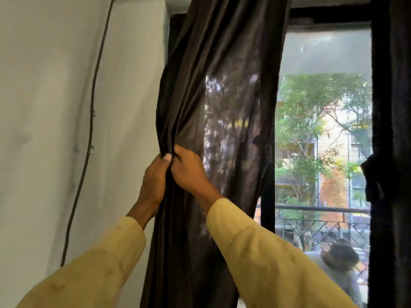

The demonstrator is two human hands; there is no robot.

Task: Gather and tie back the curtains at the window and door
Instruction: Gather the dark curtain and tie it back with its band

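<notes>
Curtain (213, 107), dark, hangs bunched along the window's (322, 130) left edge beside the wall (55, 107). Left hand (154, 178) and right hand (189, 172), touching, both grip its gathered folds with curled fingers.

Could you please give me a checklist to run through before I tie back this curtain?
1. Left hand grips the curtain folds: ok.
2. Right hand grips the same bunch: ok.
3. Whole curtain gathered: not ok; its right part hangs spread over the window.
4. Tie-back at hand: cannot tell; none shows.
5. Cable on the wall apart from the curtain: ok.
</notes>
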